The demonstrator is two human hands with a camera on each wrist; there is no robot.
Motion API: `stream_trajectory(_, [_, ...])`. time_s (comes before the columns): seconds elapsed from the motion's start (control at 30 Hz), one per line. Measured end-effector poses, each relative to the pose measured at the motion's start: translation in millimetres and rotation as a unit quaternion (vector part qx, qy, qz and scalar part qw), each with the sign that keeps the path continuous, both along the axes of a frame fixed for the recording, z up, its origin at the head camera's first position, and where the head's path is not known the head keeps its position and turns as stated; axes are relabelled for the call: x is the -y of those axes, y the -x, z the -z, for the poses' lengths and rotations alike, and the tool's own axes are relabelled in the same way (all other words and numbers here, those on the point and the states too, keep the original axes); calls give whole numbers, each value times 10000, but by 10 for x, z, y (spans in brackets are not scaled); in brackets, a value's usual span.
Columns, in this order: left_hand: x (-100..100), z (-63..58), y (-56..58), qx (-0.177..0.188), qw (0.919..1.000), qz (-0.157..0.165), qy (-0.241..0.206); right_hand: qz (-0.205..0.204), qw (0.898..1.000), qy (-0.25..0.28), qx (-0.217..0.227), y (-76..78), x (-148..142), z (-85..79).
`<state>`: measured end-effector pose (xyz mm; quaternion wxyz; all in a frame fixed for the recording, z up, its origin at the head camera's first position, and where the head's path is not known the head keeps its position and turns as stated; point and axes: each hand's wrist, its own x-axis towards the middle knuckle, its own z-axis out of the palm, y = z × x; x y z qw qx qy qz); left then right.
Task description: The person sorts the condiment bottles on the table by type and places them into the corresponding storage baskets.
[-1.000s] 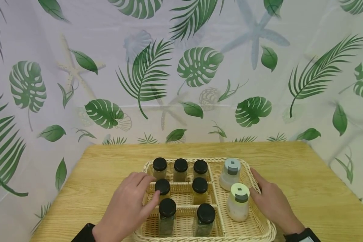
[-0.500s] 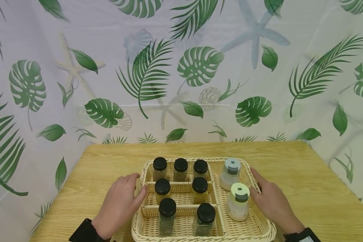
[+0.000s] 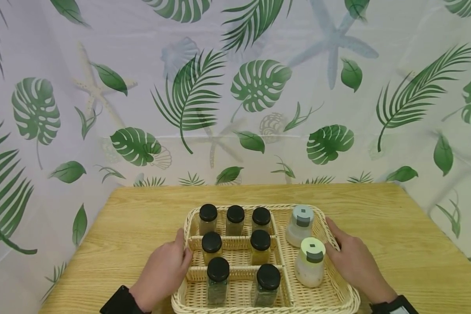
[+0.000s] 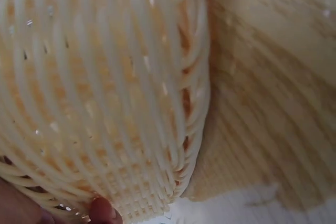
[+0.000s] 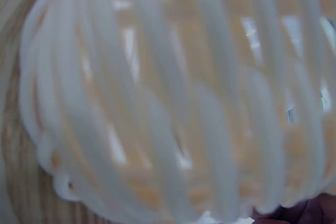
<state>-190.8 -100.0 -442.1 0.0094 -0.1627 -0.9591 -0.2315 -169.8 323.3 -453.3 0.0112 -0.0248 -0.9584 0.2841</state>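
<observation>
A cream woven basket (image 3: pixel 325 308) with dividers sits on the table between both hands. My left hand (image 3: pixel 160 267) grips its left side, thumb at the rim; a fingertip (image 4: pixel 103 211) shows against the weave in the left wrist view. On the opposite side, my right hand (image 3: pixel 355 264) holds the right wall, its lower fingers hidden behind the wicker. Several black-capped glass jars stand upright in the left compartments, among them a jar with yellowish contents (image 3: pixel 260 247) and a front jar (image 3: pixel 266 285). The long right compartment holds a grey-lidded shaker (image 3: pixel 300 226) and a yellow-lidded shaker (image 3: pixel 311 264).
The wood-grain table (image 3: pixel 145 209) extends to the left, right and back of the basket. A white cloth (image 3: pixel 219 109) printed with green leaves and starfish hangs behind the table and along both sides.
My left hand has left the black-capped jar at the left of the middle row, drawn back left, and taken hold of the basket's left side. My right hand has stayed on the right side.
</observation>
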Motion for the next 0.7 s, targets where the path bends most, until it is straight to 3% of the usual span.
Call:
stream_trajectory(0.3, [2,40,56,-243,9996,150,-38,-85,9999,-137,6,62,2,5])
stream_trajectory(0.47, [-20,59,187,-552,9983,171,-4,-105,9993,-280,-223,191,-10,4])
stream_trajectory(0.7, [-52,90,404,-547,9985,29,-67,-167,9991,-229,-304,438,-47,3])
